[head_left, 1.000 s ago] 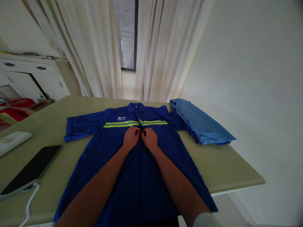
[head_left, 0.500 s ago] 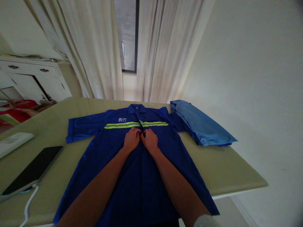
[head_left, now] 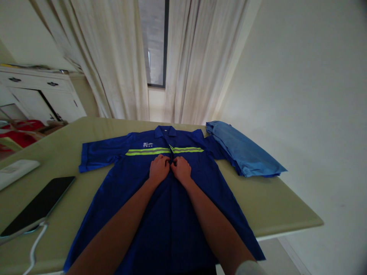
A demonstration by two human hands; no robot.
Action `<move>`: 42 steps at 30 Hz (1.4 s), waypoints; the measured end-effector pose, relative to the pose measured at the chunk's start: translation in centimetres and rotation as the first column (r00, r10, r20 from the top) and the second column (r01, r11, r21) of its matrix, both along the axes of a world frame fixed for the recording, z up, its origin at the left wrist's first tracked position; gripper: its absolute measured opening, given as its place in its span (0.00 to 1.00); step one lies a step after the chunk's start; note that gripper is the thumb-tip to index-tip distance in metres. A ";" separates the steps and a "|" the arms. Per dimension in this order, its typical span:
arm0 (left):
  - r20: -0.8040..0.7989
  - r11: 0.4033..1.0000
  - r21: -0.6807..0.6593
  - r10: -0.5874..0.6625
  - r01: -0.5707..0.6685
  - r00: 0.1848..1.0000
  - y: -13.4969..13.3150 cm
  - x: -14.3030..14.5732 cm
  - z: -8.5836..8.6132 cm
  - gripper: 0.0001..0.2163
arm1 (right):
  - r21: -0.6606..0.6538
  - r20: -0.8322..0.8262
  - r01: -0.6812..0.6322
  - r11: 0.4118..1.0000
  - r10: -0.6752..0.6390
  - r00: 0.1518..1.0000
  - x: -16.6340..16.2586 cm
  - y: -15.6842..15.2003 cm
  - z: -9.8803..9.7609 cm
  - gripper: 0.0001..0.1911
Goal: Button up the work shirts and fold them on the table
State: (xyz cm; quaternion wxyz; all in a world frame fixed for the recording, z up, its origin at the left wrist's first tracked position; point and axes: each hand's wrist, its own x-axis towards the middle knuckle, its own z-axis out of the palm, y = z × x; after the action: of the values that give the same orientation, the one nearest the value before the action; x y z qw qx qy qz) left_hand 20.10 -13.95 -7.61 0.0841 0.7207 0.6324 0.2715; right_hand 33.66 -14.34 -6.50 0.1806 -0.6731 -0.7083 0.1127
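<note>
Head view, left to right: a dark phone (head_left: 37,208) lies on the tabletop (head_left: 272,206), aside from the work. The blue work shirt (head_left: 134,198) is spread flat in the middle, front up, so its opening is reachable. The left hand (head_left: 158,169) and the right hand (head_left: 181,168) meet there, each grip pinching a front edge under the yellow stripe (head_left: 147,151). A folded light-blue cloth (head_left: 243,151) rests at right.

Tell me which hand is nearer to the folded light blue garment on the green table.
Right. The right hand sits on the dark blue work shirt, left of the folded light blue garment; the left hand lies beside that hand, farther off.
</note>
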 end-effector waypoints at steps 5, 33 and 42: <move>0.009 0.998 -0.044 -0.047 0.047 0.999 0.2 -0.3 0.1 0.13 | 0.034 -0.045 -0.089 0.995 0.091 0.995 0.4 0.0 0.3 0.08; -0.034 0.997 -0.052 -0.059 0.057 0.998 0.1 -0.1 0.3 0.11 | 0.047 -0.080 0.006 0.999 -0.002 0.997 0.1 0.2 -0.4 0.09; 0.009 0.998 -0.056 -0.029 0.030 1.000 0.0 0.0 0.6 0.09 | 0.069 -0.121 -0.066 0.995 0.074 0.990 0.8 0.7 -0.8 0.08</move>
State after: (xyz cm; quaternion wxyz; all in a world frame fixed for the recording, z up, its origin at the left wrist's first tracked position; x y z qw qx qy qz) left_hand 20.12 -13.93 -6.99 0.1109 0.7261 0.6287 0.2554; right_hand 34.43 -13.63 -7.30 0.2417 -0.6335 -0.7221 0.1375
